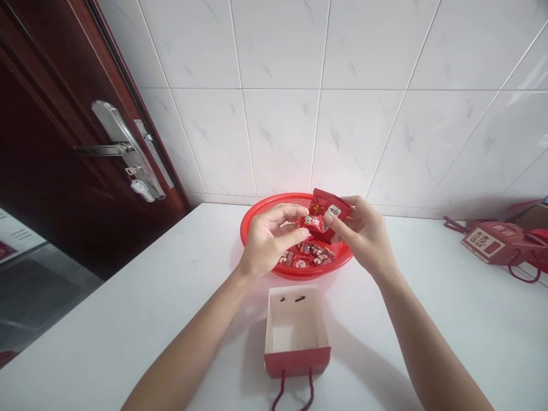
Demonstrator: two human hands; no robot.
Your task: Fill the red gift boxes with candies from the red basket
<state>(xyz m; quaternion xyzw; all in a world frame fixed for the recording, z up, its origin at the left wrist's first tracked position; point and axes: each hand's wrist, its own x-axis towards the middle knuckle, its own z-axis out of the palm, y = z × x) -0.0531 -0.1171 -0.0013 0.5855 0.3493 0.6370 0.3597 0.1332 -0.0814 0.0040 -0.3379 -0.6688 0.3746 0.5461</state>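
Over a round red plastic basket (306,273), both hands hold wrapped sweets. My left hand (272,234) pinches a small red wrapped candy (313,221) between thumb and fingers. In my right hand (363,231) is a larger red snack packet (327,201) with a white label, gripped by thumb and fingers and partly behind the candy. Several dark red wrapped candies (314,254) lie in the basket below. Nearer to me stands an open box (297,365), red outside and white inside, with a dark red cord handle; no sweets show in it.
At the right of the white table (180,279) lie red gift boxes (492,242) with cord handles. A white tiled wall (282,125) rises behind the table. To the left is a dark red door (55,108) with a metal handle and keys.
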